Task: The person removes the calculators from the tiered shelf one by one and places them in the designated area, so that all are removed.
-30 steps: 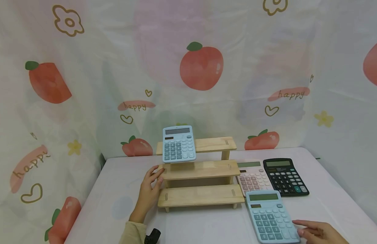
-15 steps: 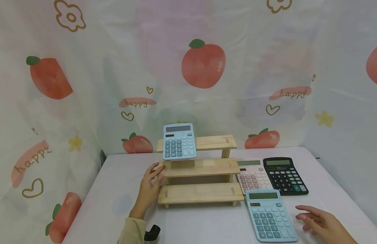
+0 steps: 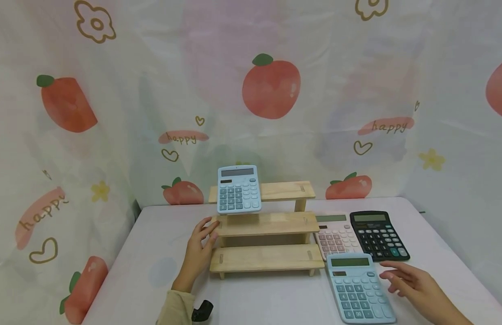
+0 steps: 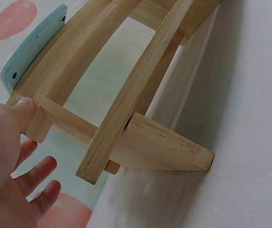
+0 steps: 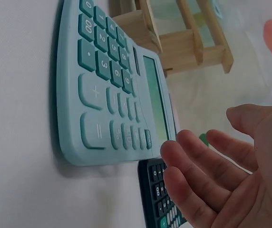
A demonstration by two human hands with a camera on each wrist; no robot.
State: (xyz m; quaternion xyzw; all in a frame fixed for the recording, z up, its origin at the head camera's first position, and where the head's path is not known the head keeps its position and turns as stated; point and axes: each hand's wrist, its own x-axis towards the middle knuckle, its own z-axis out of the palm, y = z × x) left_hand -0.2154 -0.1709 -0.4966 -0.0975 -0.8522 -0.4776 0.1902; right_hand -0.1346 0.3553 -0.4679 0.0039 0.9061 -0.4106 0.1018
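Observation:
A three-tier wooden display stand [image 3: 271, 258] is on the table. Its middle shelf's left end is pinched by my left hand [image 3: 197, 250], thumb on top and a finger below in the left wrist view. A light blue calculator [image 3: 238, 189] leans on the upper tier, seen edge-on in the left wrist view. Another light blue calculator [image 3: 359, 289] lies face up at the stand's front right. Just beyond its right edge hovers my right hand [image 3: 415, 284], fingers loosely bent and thumb apart, with nothing held, as the right wrist view also shows.
Behind the front calculator lie a pink calculator [image 3: 339, 237] and a black calculator [image 3: 379, 237], side by side. The pink one reaches close to the stand's right side. A fruit-printed curtain [image 3: 307, 149] encloses the back and sides of the white table [image 3: 267, 302].
My right hand has left the front blue calculator's lower right edge and moved up along its side toward the black calculator. My left hand keeps its place on the stand.

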